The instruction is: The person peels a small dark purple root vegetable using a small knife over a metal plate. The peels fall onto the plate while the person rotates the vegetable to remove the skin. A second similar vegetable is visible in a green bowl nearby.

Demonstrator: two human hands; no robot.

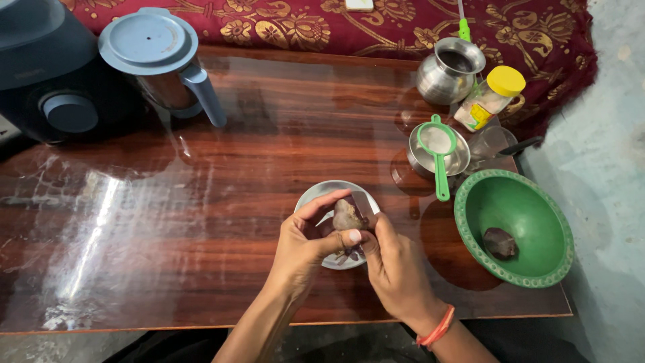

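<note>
Both hands meet over a small white plate (314,195) near the front edge of a glossy wooden table (201,202). My left hand (306,243) grips a brownish, rough-skinned root vegetable (347,215), thumb across its lower side. My right hand (393,265), with an orange band at the wrist, presses against the same vegetable from the right. Dark peel scraps lie on the plate under the hands. Whether the right hand also holds a tool is hidden.
A green bowl (531,202) at the right holds another dark root piece (500,243). Behind it stand a steel cup with a green strainer (438,151), a steel pot (449,70), a yellow-capped jar (489,99) and a glass. A blender jar (158,57) and mixer base (50,74) sit at the far left.
</note>
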